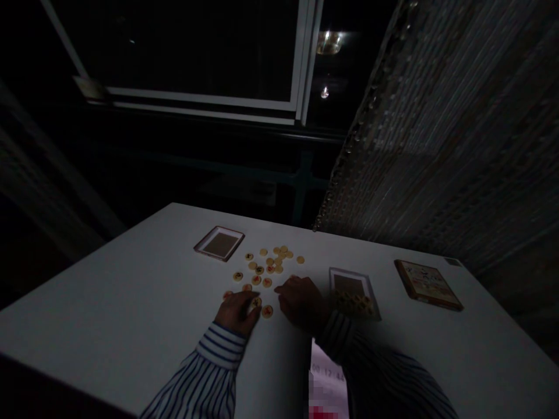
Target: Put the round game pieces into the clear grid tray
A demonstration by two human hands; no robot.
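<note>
Bends left hand (234, 313) over tabletop (166, 291), fingers around 1 black-marked disc (255, 302); cannot tell whether pinching. Extends right hand (303, 299) near 1 red-marked disc (266, 283), finger grip unclear. Has left tray (209, 255) beyond, right tray (349, 272) and 1 box (428, 284) rightward. Partly hides lit screen (328, 381) with striped right sleeve (393, 378).

White table (131, 285), round pieces (267, 283), shallow trays (222, 245), flat box (428, 284)
</note>
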